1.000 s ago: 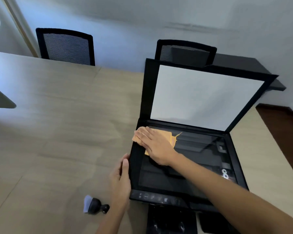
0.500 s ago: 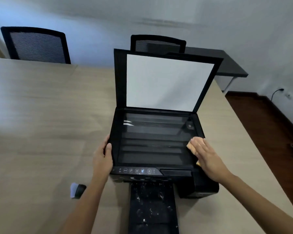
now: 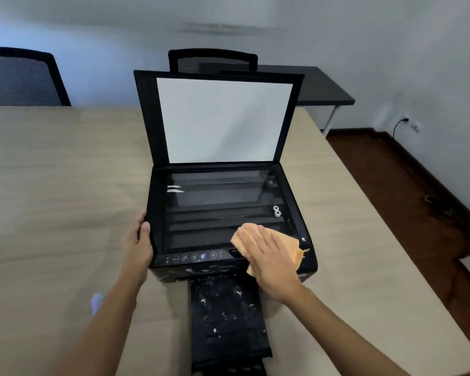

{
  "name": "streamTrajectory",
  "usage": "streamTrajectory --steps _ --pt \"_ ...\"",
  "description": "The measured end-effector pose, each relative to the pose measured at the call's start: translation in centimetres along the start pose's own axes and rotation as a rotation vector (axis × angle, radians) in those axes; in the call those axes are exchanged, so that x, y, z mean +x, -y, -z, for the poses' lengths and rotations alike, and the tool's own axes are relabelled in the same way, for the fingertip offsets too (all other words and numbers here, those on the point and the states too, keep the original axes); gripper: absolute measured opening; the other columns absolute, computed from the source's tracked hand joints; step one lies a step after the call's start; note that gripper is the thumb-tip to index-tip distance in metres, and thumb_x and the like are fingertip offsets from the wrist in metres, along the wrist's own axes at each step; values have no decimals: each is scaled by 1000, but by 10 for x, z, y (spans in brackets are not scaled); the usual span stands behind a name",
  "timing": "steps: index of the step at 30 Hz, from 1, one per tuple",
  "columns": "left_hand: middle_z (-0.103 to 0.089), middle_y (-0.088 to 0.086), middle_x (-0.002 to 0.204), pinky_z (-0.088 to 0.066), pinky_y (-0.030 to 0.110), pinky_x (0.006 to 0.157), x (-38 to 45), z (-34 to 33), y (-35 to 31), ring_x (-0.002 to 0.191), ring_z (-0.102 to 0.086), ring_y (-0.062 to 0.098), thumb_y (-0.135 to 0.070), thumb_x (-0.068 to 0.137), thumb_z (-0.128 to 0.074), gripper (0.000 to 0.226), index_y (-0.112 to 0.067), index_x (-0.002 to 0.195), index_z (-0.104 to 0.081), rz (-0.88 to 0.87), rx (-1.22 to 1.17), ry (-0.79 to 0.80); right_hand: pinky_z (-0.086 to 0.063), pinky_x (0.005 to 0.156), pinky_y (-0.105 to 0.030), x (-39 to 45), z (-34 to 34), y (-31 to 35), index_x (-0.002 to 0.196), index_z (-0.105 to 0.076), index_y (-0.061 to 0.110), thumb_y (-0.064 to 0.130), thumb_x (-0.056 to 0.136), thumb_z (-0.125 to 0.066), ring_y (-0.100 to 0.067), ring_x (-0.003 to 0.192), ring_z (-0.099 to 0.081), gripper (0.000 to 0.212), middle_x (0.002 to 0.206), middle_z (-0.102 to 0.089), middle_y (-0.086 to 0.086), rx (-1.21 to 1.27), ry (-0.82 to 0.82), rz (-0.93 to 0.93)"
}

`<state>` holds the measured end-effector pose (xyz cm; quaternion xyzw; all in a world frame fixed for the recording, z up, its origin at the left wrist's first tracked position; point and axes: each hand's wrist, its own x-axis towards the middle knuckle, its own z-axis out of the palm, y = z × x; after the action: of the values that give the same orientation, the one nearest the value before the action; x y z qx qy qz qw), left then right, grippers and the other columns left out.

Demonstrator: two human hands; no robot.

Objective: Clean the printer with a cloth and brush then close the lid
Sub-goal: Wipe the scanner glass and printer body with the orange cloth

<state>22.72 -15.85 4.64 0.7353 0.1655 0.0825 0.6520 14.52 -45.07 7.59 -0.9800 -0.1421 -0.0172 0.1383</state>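
Note:
A black printer (image 3: 158, 213) stands on a light wooden table (image 3: 60, 185). Its lid (image 3: 223, 118) is raised, showing a white underside above the dark scanner glass (image 3: 215, 202). My right hand (image 3: 269, 256) lies flat on an orange cloth (image 3: 293, 248), pressing it on the front right corner of the glass and frame. My left hand (image 3: 137, 245) grips the printer's front left edge. The brush (image 3: 97, 302) lies on the table left of my left forearm, mostly hidden, only its pale bristles showing.
A dusty black output tray (image 3: 228, 321) sticks out from the printer's front toward me. Two black chairs (image 3: 19, 77) stand beyond the table's far edge. A dark side desk (image 3: 323, 85) is at the back right. The table's right edge drops to a brown floor.
My right hand has swept the cloth from the back left of the glass to the right side, then to the front right corner. My left hand stays on the printer's left edge.

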Motion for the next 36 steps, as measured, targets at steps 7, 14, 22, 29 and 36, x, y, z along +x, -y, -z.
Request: streamTrajectory --steps 7,14,22,29,36 --pt "-56 11 138 -36 42 113 0 -5 -1 129 -50 26 -14 100 -39 39 -11 137 -51 -18 -10 -14 -2 118 -41 -4 -2 17 151 -6 29 19 92 -33 -28 148 3 66 161 -5 -2 20 1 -143" --pt "-56 8 138 -38 39 113 -5 -8 -11 128 -51 22 -13 100 -39 39 -13 137 -50 44 -48 -12 -18 117 -43 -18 18 -43 147 -25 16 28 97 -23 -30 143 -24 52 152 -33 -9 78 -134 -311" --pt "-62 7 128 -38 24 100 -70 -9 -37 120 -55 20 -18 101 -37 35 -11 130 -55 -156 252 -224 -43 80 -23 -42 50 22 104 -53 51 19 101 -38 3 87 -59 35 94 -65 22 733 -65 -143" --pt "-61 11 133 -39 39 109 -211 -47 -66 127 -55 22 -72 84 -33 74 -17 128 -59 312 -667 224 -54 85 -43 -41 71 84 113 -51 40 42 99 -33 -13 93 -66 22 104 -69 0 1081 149 -140" --pt "-65 10 123 -42 44 102 -230 -24 -45 114 -59 27 -51 92 -41 56 -9 127 -55 590 -1004 -71 -33 109 -22 -36 75 66 119 -60 38 63 89 -31 4 130 -42 49 137 -54 16 1054 108 -19"
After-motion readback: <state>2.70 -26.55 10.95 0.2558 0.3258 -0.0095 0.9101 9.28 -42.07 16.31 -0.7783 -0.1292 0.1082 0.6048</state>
